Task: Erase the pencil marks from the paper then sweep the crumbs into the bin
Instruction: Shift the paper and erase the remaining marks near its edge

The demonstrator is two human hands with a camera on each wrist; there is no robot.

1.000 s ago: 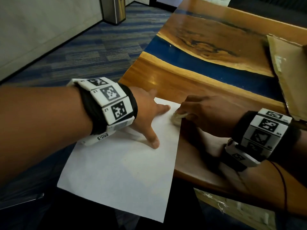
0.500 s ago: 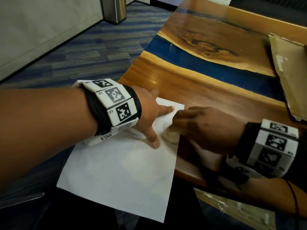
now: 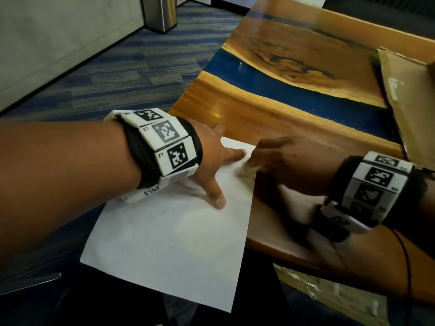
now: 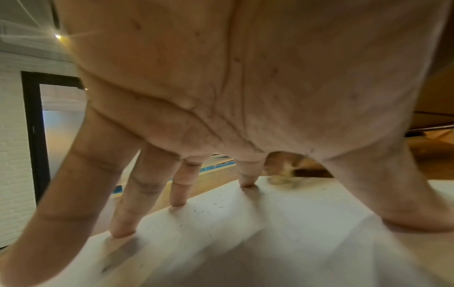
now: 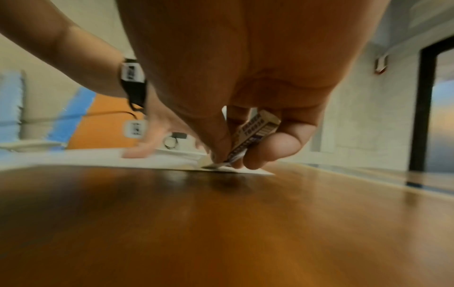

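A white sheet of paper point(image 3: 169, 241) lies at the near left corner of the wooden table, its lower part hanging past the edge. My left hand point(image 3: 211, 161) presses on its upper part with spread, straight fingers point(image 4: 179, 186). My right hand point(image 3: 277, 158) pinches a white eraser point(image 5: 253, 134) in a printed sleeve, and the eraser's tip touches the paper's right edge near the top corner. The eraser point(image 3: 249, 169) looks blurred in the head view. Small dark eraser crumbs point(image 4: 203, 209) lie on the paper near my left fingertips.
A wooden table point(image 3: 294, 118) with a blue resin stripe stretches away. A flattened cardboard box point(image 3: 414, 102) lies at its right. A steel bin point(image 3: 162, 12) stands on the carpet at the far left. Plastic-wrapped material point(image 3: 329, 295) sits below the table's near edge.
My right hand with the eraser has rubbed back and forth along the paper's right edge: toward me half a second ago, now away again. The left hand has stayed pressed on the paper.
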